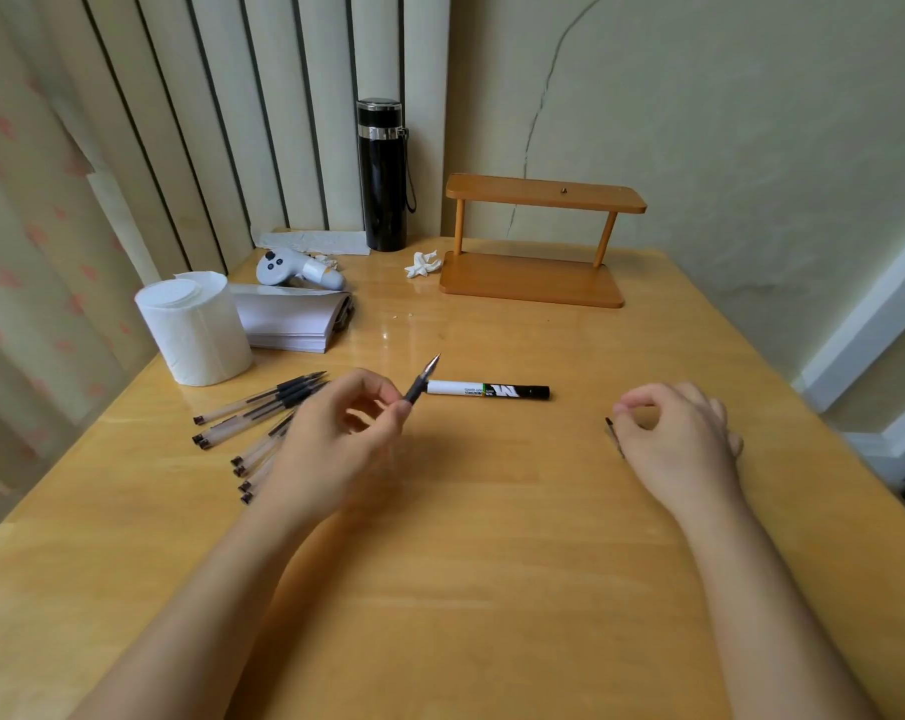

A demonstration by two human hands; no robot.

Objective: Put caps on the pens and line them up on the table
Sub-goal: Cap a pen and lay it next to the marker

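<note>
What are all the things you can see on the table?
uncapped pens: several, clear with black grips, left side of table
marker: one, black and white, centre
tissue roll: one, white, left
paper stack: one, white, beside the roll
controller: one, grey, far left
flask: one, black, back
crumpled tissue: one, white, near shelf
shelf: one, wooden, back
table: one, wooden
left hand: holds one pen
right hand: pinching small dark cap
</note>
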